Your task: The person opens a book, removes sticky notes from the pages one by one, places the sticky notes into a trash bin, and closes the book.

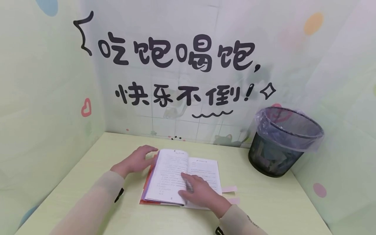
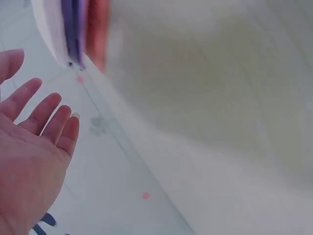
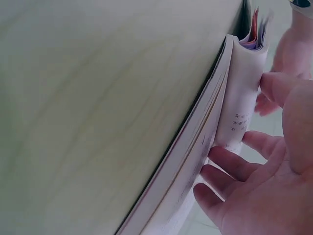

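Note:
An open book (image 1: 168, 173) lies on the table, its white pages printed with small text. Purple and red-orange edges show under its left side. My left hand (image 1: 138, 159) is beside the upper left edge of the book; the left wrist view shows its fingers loosely extended and apart from the book edge. Across the middle of the spread lies my right hand (image 1: 202, 192), fingertips on the pages near the spine. In the right wrist view its fingers (image 3: 230, 164) are spread and relaxed against the paper, with the left-hand page curving up by the thumb.
Two pink paper tabs (image 1: 229, 189) stick out from the book's right side onto the pale yellow table (image 1: 123, 209). A black mesh bin (image 1: 273, 150) with a clear purplish liner stands at the back right. Printed fabric walls (image 1: 188, 127) enclose the back and sides.

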The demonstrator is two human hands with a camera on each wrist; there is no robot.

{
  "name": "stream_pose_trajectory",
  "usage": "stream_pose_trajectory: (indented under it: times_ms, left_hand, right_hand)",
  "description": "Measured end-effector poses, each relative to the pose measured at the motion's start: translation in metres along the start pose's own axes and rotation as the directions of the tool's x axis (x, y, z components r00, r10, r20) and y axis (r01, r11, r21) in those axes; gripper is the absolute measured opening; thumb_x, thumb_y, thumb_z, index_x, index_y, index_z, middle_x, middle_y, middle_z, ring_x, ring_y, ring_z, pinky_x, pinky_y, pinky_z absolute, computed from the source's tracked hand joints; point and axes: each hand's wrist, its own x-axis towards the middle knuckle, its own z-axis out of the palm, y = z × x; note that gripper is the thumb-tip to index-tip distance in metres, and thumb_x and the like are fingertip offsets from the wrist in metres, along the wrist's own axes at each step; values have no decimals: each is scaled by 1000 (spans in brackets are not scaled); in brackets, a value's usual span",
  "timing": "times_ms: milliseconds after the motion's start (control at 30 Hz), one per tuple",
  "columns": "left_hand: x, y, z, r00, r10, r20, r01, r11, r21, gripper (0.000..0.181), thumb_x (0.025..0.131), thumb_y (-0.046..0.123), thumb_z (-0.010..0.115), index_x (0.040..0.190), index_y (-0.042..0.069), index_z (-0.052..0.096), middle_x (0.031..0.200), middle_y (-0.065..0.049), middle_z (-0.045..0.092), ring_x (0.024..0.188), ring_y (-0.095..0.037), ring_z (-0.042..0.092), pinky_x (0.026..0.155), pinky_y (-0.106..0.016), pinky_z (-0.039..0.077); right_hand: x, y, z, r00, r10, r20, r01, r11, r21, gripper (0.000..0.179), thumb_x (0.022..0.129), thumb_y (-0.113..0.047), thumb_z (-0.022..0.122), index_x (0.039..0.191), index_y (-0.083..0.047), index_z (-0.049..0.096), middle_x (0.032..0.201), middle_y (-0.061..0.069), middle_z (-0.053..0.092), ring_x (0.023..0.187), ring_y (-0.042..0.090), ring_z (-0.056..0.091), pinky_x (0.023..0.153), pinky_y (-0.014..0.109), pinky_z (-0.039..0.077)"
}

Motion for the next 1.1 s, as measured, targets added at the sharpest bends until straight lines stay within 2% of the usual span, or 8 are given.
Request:
stream_pose_trajectory:
  times_ms: [100,200,400,500,633,833,1000,1100]
  left_hand:
    - [5,17,5,999,31,33,-31,999,7,53,108,27,68,154,2,60,161,-24,56,154,-49,46,129,-69,36]
    - [8,33,14,993,63,101,-66,997,27,62,103,31,75,157,5,57,166,-22,52,158,-48,43,131,-68,33]
    - [12,64,36,966,72,250,-79,997,18,91,90,46,90,166,15,49,178,-13,38,167,-41,30,136,-64,26]
    - [12,73,45,951,73,300,-86,996,31,104,84,49,94,169,14,44,180,-13,34,168,-40,29,137,-61,27]
    - [13,78,53,941,44,335,-76,993,85,113,81,50,97,170,11,40,181,-13,32,168,-39,30,136,-60,29]
    - [15,77,57,940,16,341,-68,987,143,113,81,56,95,170,12,41,181,-12,32,167,-38,32,136,-59,31]
    - [15,78,59,938,3,347,-58,987,148,111,81,56,95,170,14,43,181,-11,33,167,-38,33,135,-59,31]
    - [14,79,59,936,-17,353,-37,989,144,111,81,55,95,170,16,43,181,-10,33,167,-38,32,135,-60,31]
  right_hand:
    - [0,-3,1,1000,-1,-2,1,998,-68,78,103,-54,70,169,-21,44,161,20,57,146,48,57,121,68,47]
    - [1,-4,0,1000,-12,6,12,994,-111,76,104,-54,69,168,-21,45,160,20,58,144,47,59,119,67,49]
    - [3,-1,-1,998,-66,13,67,981,-182,72,105,-52,68,166,-20,48,158,18,60,143,43,61,118,63,52]
    - [3,0,-1,996,-89,8,89,976,-197,71,105,-51,67,165,-18,49,156,17,62,142,41,61,117,61,53]
    - [3,1,-1,995,-99,6,98,972,-212,70,106,-51,66,165,-18,50,156,17,63,141,41,62,116,62,54]
    - [2,3,-2,995,-102,4,100,967,-234,70,105,-54,64,165,-20,51,155,16,63,140,41,63,114,65,54]
    - [2,6,-6,994,-106,32,111,974,-198,70,107,-56,63,165,-20,51,158,15,62,144,41,60,118,65,51]
    - [5,11,-11,994,-96,46,102,985,-140,67,108,-53,62,164,-16,52,160,15,61,149,41,57,122,64,48]
